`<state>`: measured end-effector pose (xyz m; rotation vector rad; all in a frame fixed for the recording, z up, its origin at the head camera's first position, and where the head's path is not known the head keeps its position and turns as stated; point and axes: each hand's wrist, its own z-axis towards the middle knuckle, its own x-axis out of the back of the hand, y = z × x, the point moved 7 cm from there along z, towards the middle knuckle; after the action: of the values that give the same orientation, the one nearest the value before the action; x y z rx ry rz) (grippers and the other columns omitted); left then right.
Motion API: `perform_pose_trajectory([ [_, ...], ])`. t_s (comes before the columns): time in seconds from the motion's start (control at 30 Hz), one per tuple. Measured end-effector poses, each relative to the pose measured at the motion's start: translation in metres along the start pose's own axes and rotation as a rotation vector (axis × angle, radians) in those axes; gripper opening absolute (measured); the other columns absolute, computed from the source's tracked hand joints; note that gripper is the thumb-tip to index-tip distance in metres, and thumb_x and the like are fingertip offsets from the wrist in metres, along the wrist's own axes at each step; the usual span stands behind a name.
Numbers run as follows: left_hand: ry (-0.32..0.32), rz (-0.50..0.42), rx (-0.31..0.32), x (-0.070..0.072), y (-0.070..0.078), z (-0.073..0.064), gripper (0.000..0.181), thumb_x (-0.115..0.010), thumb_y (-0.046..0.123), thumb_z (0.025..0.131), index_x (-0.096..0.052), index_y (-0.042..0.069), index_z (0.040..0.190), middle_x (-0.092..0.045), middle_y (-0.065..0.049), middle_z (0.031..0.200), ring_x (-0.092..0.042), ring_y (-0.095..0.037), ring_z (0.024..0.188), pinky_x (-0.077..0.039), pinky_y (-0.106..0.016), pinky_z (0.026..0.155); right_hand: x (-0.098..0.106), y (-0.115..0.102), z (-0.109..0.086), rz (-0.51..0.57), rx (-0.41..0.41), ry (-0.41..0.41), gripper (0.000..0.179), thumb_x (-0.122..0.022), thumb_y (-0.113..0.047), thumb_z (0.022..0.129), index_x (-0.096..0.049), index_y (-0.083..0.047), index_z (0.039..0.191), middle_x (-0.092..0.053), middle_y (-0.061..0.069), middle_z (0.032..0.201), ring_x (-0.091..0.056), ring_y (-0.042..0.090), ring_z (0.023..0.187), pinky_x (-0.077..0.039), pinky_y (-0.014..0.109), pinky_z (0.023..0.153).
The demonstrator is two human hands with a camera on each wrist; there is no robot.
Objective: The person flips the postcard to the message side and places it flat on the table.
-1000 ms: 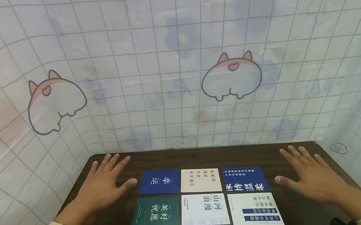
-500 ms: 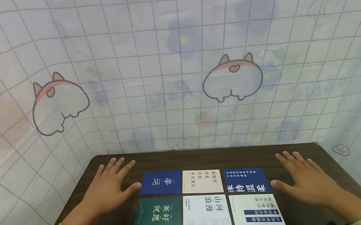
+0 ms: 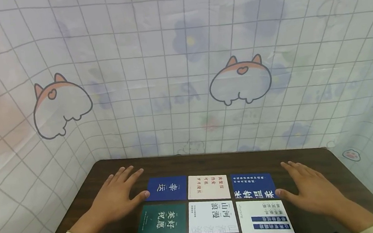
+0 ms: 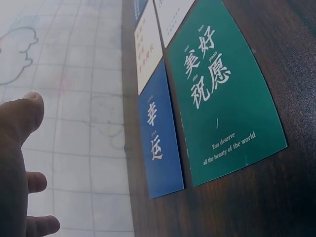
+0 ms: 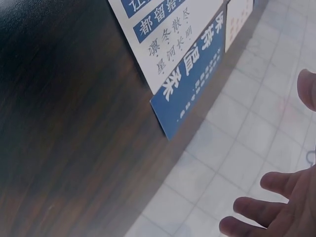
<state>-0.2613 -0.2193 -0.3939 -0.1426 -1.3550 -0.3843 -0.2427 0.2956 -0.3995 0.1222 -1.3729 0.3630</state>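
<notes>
Left hand [image 3: 115, 199] and right hand [image 3: 315, 191] have neared flat, rectangular cards [image 3: 212, 217].

A dark wood-grain desk [image 5: 74, 128] fills the left; at top centre lies a white card [image 5: 165, 42] with blue bands and Chinese characters, just beside a blue card [image 5: 192, 81] lettered in white; a pale card [image 5: 238, 22] with orange lettering sits upper right; white gridded backdrop [image 5: 229, 131] runs diagonally beyond; the right hand [image 5: 296, 207], its grip spread, enters lower right, its thumb [image 5: 308, 90] at the right edge.
</notes>
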Motion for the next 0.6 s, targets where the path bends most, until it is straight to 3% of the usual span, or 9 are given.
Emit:
perform_pose_trajectory([
  [0.23, 0.020, -0.007, -0.020, -0.001, 0.004, -0.001, 0.082, -0.048, 0.074, 0.095, -0.049, 0.016, 0.153, -0.046, -0.020, 0.153, -0.040, -0.048, 0.140, -0.030, -0.069, 0.108, 0.001, -0.006, 0.001, 0.009, 0.023, 0.038, 0.089, -0.065, -0.065, 0.091, -0.046, 0.000, 0.149, -0.048, 0.030, 0.145, -0.045, 0.055, 0.130, -0.039, 0.072, 0.097],
  [0.6, 0.032, -0.026, -0.049, -0.006, 0.011, -0.001, 0.074, -0.060, 0.063, 0.096, -0.053, 0.014, 0.150, -0.054, -0.018, 0.145, -0.050, -0.044, 0.132, -0.038, -0.066, 0.103, -0.007, -0.011, 0.004, 0.055, 0.018, 0.024, 0.087, -0.065, -0.066, 0.091, -0.049, -0.002, 0.147, -0.052, 0.027, 0.144, -0.047, 0.053, 0.129, -0.040, 0.071, 0.096],
])
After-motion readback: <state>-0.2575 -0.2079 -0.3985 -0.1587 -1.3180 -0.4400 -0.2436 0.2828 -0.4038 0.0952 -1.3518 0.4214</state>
